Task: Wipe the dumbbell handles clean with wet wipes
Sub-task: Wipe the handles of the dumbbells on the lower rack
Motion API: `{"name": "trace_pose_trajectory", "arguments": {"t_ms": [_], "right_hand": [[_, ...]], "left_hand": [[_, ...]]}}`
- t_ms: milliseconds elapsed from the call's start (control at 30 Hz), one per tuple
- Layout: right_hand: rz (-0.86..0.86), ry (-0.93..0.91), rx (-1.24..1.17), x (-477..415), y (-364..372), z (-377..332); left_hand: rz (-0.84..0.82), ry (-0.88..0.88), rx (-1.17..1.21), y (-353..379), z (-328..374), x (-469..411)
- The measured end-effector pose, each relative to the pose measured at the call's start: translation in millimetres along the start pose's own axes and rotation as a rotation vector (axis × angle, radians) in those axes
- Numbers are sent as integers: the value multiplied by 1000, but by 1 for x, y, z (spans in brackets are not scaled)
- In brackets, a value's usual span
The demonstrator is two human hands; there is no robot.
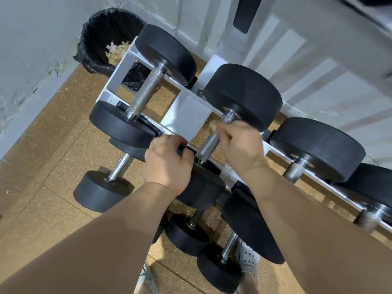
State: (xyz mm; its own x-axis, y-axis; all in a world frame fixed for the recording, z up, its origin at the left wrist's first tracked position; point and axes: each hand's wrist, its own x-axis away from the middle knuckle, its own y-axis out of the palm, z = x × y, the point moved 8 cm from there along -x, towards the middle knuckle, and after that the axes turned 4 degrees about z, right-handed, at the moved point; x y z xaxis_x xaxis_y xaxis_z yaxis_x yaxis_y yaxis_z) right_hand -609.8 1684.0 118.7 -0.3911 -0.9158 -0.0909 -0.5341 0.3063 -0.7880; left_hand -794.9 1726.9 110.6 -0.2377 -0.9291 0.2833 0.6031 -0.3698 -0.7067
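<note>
Knurled steel dumbbell handle (209, 143) lies tilted; crumpled wipe (213, 125) at its upper end.

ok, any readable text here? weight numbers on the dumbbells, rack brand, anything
None readable in this frame.
Dumbbell heads, also the one the left hand grips: plain black, no numbers or brand showing.
Rack: bare white, no label.
Wipe in the right hand: motion-blurred, cannot tell any print.
Bin liner: plain black.
</note>
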Motion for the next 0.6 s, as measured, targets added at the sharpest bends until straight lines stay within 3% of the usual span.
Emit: {"name": "trace_pose_trajectory", "arguments": {"t_ms": [100, 233, 267, 433, 533, 600], "right_hand": [[78, 52, 48, -6, -6, -2], [-250, -230, 125, 23, 25, -35], [-258, -238, 170, 14, 23, -32], [-53, 22, 226, -24, 0, -14], [-309, -111, 228, 2, 26, -35], [-356, -110, 224, 3, 25, -36]], "left_hand": [[-1, -16, 6, -1, -1, -1], [37, 2, -7, -5, 1, -1], [39, 7, -6, -5, 1, 0], [20, 27, 4, -3, -4, -1], [16, 21, -6, -1, -6, -2], [3, 29, -12, -1, -6, -3]]}}
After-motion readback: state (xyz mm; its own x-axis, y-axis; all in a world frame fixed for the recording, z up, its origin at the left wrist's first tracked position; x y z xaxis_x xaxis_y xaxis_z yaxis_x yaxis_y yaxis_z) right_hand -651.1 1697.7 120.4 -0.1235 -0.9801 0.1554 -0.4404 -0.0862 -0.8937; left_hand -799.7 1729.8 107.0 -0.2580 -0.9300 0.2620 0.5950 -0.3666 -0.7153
